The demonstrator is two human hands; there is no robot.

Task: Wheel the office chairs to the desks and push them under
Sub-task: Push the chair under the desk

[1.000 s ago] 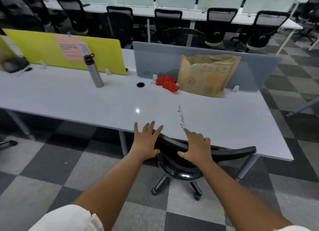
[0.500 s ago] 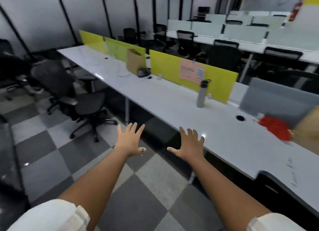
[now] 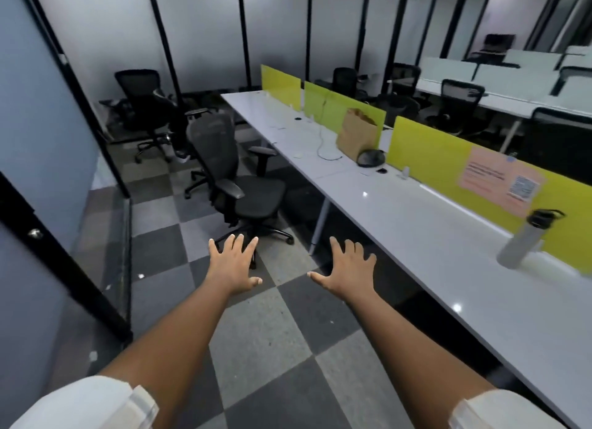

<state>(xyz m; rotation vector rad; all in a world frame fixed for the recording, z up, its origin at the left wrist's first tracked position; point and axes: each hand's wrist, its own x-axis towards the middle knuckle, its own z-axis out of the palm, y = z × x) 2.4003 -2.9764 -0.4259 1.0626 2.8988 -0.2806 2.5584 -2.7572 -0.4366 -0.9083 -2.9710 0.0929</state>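
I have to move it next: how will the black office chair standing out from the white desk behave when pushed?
The black office chair stands on a star base with castors, so it should roll easily on the flat checkered floor. It may swivel or veer if pushed off-centre. Its tall mesh back looks light, so pushing high might tilt it; both hands lower down seems safer.

Floor (image 3: 262, 342): carpet tiles in a grey and dark grey checker pattern. Far wall (image 3: 205, 34): frosted glass panels between black vertical frames. Left side: glass partition (image 3: 35, 133) with black frame, running toward the camera. Yellow-green divider screens (image 3: 426, 146) stand along the back edge of the long white worktop; one carries a pink notice (image 3: 499, 182). More white benches with white screens (image 3: 528, 73) at upper right. Lighting dim, small ceiling-light reflections on glossy surfaces.
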